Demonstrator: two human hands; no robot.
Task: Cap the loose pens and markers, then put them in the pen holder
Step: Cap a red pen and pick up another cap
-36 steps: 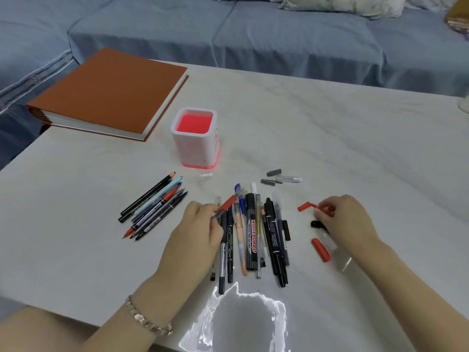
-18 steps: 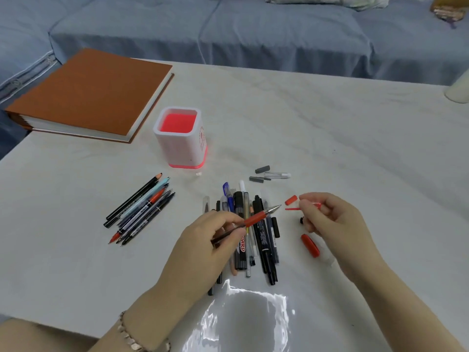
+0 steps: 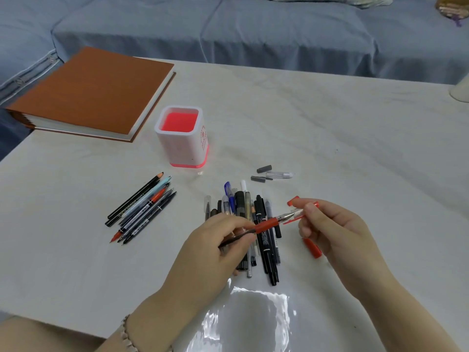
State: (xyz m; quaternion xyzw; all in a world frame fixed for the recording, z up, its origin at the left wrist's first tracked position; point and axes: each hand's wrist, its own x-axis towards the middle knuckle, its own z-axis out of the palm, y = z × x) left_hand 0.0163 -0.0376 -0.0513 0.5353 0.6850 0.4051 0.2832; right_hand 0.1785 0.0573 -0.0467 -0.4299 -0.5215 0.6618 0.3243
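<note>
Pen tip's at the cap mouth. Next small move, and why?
Probably slide the clear red-tipped cap in the right hand leftward onto the red-gripped pen held by the left hand. The tip sits at the cap's opening, roughly in line, not yet seated.

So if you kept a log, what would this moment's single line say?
step: capping | left hand: holds red pen | right hand: holds red cap at tip | pen holder: empty

The head-worn camera looks forward and steeply down, close over the table (image 3: pixel 330 128).
</note>
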